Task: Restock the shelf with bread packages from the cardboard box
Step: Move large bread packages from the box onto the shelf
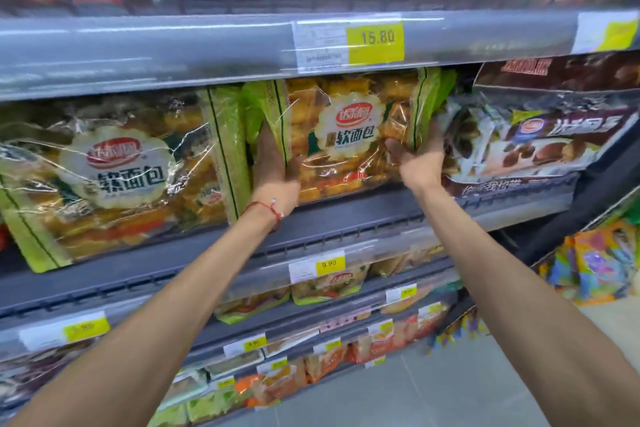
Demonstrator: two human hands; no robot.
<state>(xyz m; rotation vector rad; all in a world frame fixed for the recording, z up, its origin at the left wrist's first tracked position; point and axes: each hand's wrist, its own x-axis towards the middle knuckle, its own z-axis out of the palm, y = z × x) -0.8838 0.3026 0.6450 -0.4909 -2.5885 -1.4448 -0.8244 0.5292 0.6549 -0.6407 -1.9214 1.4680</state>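
A bread package (349, 135) with green ends and a clear front stands upright on the grey shelf (346, 218), under the 15.80 price tag. My left hand (273, 166) grips its left end and my right hand (419, 152) grips its right end. A second, identical bread package (114, 177) leans on the same shelf to the left, touching the held one's side. The cardboard box is out of view.
A brown chocolate bread pack (540, 142) sits right of the held package, touching my right hand. The shelf board above (207, 48) hangs close over the packages. Lower shelves (311, 295) hold smaller packs; colourful bags (595, 263) hang at the right above the tiled floor (450, 392).
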